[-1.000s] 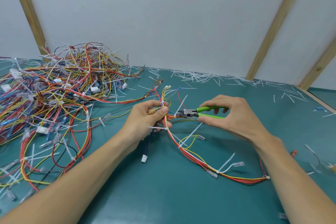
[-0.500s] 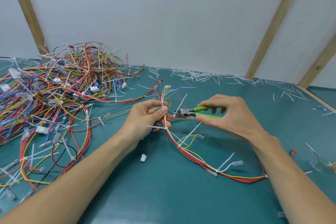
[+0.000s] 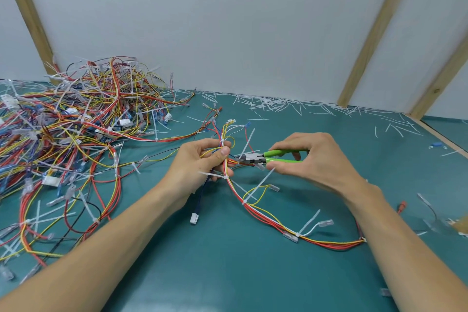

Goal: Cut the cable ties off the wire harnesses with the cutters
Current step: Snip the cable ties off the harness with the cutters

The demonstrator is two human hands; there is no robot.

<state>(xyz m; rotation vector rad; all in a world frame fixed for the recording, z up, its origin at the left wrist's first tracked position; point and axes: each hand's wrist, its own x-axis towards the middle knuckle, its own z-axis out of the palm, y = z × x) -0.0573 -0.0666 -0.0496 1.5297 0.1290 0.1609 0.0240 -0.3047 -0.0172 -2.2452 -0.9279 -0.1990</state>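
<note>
My left hand (image 3: 200, 159) pinches a wire harness (image 3: 266, 215) of red, yellow and white wires, thumb on top of the bundle. In my right hand (image 3: 311, 159) I grip the green-handled cutters (image 3: 268, 157); their metal jaws point left and sit against the harness just right of my left thumb. White cable ties (image 3: 259, 183) stick out from the harness below the hands, and one tie (image 3: 211, 175) juts out under my left hand. The harness curves away to the lower right across the teal table (image 3: 228, 273).
A big tangled pile of harnesses (image 3: 71, 134) with ties and connectors covers the left of the table. Cut tie scraps (image 3: 278, 104) lie along the white back wall and at the right. A wooden strip (image 3: 440, 134) edges the table on the right.
The cutters and my right hand have slid a little to the left, bringing the jaws up to the bundle by my left thumb. My left hand has kept its hold.
</note>
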